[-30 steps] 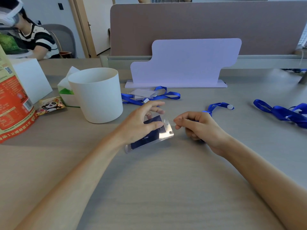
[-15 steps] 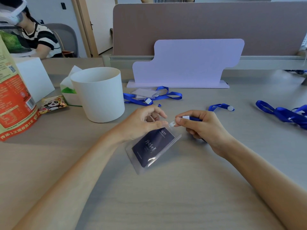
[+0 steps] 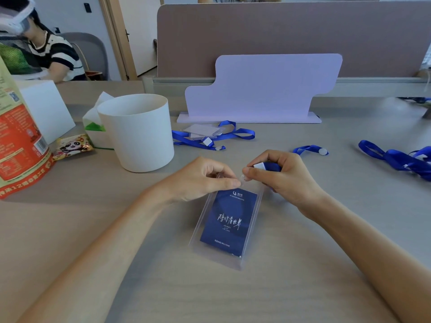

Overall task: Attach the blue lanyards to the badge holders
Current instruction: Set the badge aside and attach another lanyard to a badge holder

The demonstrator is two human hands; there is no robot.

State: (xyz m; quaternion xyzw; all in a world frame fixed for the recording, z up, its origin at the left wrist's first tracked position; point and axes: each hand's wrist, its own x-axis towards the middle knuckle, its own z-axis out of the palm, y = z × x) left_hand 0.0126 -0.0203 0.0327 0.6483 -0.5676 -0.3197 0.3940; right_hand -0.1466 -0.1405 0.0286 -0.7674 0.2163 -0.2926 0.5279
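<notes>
A clear badge holder [image 3: 227,226] with a dark blue card inside lies on the desk in front of me, its top edge pinched by my left hand [image 3: 203,178]. My right hand [image 3: 279,174] is closed on the white clip end of a blue lanyard [image 3: 268,166], held right against the holder's top edge beside my left fingertips. The lanyard's other end [image 3: 311,150] trails on the desk behind my right hand. More blue lanyards [image 3: 401,158] lie at the right. A finished-looking pile of holders with lanyards [image 3: 205,135] rests further back.
A white round bin [image 3: 137,131] stands left of my hands, with a tissue box [image 3: 94,127], a snack packet [image 3: 72,146] and a large orange bag [image 3: 18,145] beyond it. A lilac stand [image 3: 263,89] and a desk divider [image 3: 291,38] close the back. A person sits far left.
The badge holder has swung from flat sideways to lengthwise toward me. My right hand brought the lanyard clip up to the holder's top edge, where both hands now meet.
</notes>
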